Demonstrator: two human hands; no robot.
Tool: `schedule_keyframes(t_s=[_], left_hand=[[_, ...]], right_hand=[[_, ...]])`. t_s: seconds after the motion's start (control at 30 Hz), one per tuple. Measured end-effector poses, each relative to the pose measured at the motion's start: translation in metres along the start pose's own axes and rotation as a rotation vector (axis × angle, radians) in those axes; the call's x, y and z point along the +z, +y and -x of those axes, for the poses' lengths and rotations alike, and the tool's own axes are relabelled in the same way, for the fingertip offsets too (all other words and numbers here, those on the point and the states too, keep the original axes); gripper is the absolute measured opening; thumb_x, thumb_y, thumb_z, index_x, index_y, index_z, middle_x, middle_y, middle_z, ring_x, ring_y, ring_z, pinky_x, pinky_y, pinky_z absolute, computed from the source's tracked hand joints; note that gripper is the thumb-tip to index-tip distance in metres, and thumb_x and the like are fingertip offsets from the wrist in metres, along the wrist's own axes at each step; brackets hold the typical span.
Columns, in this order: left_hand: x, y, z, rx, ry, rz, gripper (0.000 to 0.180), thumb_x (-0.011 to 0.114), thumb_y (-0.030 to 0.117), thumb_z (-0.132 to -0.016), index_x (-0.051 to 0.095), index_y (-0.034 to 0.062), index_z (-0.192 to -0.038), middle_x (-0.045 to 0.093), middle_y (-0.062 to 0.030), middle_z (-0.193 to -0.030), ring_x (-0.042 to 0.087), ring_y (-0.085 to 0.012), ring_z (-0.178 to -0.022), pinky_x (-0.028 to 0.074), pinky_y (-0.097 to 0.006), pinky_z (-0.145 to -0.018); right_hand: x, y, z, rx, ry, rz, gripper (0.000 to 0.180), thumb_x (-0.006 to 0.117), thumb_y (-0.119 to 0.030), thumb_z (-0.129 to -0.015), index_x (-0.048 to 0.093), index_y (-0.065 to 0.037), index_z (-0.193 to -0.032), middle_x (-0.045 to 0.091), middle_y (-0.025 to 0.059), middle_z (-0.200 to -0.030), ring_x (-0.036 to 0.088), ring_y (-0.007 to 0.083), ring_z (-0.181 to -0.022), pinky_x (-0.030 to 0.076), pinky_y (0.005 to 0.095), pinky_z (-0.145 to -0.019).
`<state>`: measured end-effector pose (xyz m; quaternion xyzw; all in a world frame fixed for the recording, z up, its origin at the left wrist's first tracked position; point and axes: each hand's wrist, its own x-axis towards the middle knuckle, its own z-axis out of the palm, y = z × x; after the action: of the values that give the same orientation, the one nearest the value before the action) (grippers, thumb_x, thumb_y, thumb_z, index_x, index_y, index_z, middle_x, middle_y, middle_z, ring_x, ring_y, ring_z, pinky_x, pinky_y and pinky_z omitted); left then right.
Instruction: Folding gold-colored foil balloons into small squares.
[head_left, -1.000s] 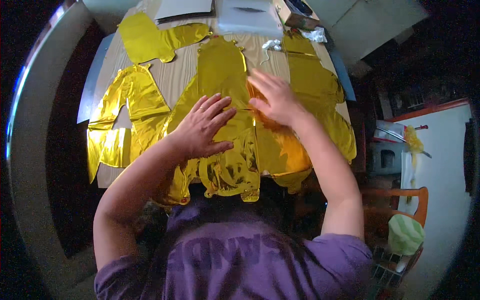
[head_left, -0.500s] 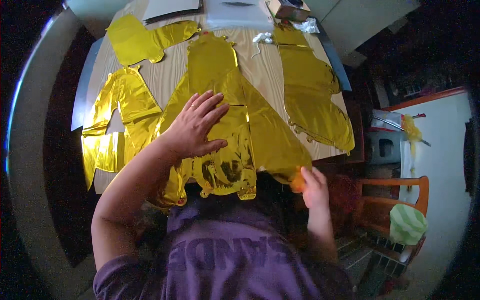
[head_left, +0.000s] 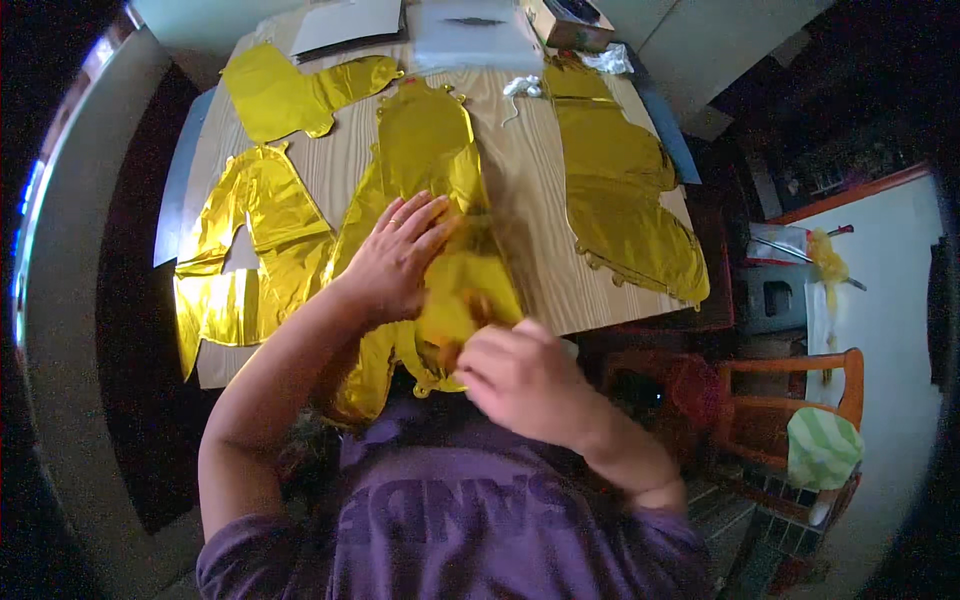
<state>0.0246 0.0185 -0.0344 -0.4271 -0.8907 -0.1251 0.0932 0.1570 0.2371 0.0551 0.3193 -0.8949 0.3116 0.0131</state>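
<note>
A flat gold foil balloon [head_left: 424, 125] lies in the middle of the table, its lower end hanging over the front edge. My left hand [head_left: 398, 248] rests on it, fingers stretched out. My right hand [head_left: 520, 375], blurred by motion, grips the folded-over right flap of this balloon near the table edge; part of the flap hides behind the fingers. Other flat gold foil balloons lie about: a letter-like one [head_left: 215, 285] at the left, another [head_left: 280, 100] at the far left, and a larger one [head_left: 620, 190] at the right.
At the back are grey-white sheets [head_left: 345, 28], a clear plastic bag [head_left: 465, 40], a cardboard box [head_left: 570, 25] and crumpled white plastic [head_left: 607, 60]. A white string bundle [head_left: 522, 88] lies on the wooden table [head_left: 535, 190]. An orange-brown wooden chair [head_left: 850, 370] stands at right, a striped green cloth [head_left: 825, 448] on it.
My right hand has swung left and inward, bringing the balloon's right flap over its middle. The left hand stays on the balloon.
</note>
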Motion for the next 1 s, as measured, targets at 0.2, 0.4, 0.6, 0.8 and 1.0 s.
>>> schedule_keyframes(t_s=[0.2, 0.4, 0.6, 0.8, 1.0], left_hand=[[-0.014, 0.01, -0.002, -0.045, -0.013, 0.135, 0.083, 0.074, 0.036, -0.07, 0.045, 0.005, -0.142, 0.039, -0.0196, -0.151, 0.031, -0.0399, -0.143, 0.021, -0.051, -0.12], [-0.012, 0.011, -0.005, -0.048, -0.025, 0.106, 0.079, 0.07, 0.026, -0.07, 0.045, 0.002, -0.141, 0.038, -0.0204, -0.151, 0.032, -0.0394, -0.143, 0.021, -0.051, -0.121], [-0.012, 0.008, -0.001, -0.037, -0.013, 0.106, 0.065, 0.061, 0.013, -0.073, 0.049, -0.0023, -0.136, 0.04, -0.021, -0.15, 0.032, -0.0394, -0.143, 0.022, -0.051, -0.12], [-0.015, 0.009, -0.002, -0.046, -0.024, 0.114, 0.068, 0.062, 0.014, -0.071, 0.049, -0.003, -0.135, 0.04, -0.0211, -0.15, 0.032, -0.0396, -0.143, 0.022, -0.052, -0.12], [-0.016, 0.008, -0.001, -0.053, -0.081, 0.1, 0.083, 0.069, 0.024, -0.069, 0.041, -0.0008, -0.144, 0.035, -0.0191, -0.154, 0.027, -0.0396, -0.146, 0.019, -0.054, -0.121]], right_hand=[[-0.038, 0.025, -0.005, 0.261, -0.369, -0.662, 0.026, 0.069, -0.022, -0.093, 0.068, 0.0, -0.106, 0.072, 0.0097, -0.09, 0.067, 0.0132, -0.065, 0.053, 0.0284, -0.061], [0.021, 0.102, -0.026, 0.178, 0.327, 0.162, 0.037, 0.065, -0.027, -0.093, 0.064, 0.0, -0.118, 0.063, 0.0196, -0.126, 0.059, 0.034, -0.117, 0.043, 0.0473, -0.102], [0.041, 0.1, -0.023, 0.03, 0.042, 0.274, 0.065, 0.055, -0.036, -0.097, 0.038, 0.001, -0.147, 0.034, 0.0203, -0.156, 0.031, 0.0382, -0.144, 0.019, 0.0548, -0.118], [0.022, 0.12, -0.031, 0.045, 0.036, 0.185, 0.067, 0.052, -0.039, -0.099, 0.033, 0.0, -0.15, 0.029, 0.0205, -0.158, 0.027, 0.0379, -0.146, 0.016, 0.0542, -0.12], [0.026, 0.119, -0.037, 0.075, -0.078, 0.316, 0.071, 0.05, -0.042, -0.099, 0.031, 0.003, -0.15, 0.024, 0.0208, -0.16, 0.021, 0.0356, -0.149, 0.012, 0.054, -0.121]])
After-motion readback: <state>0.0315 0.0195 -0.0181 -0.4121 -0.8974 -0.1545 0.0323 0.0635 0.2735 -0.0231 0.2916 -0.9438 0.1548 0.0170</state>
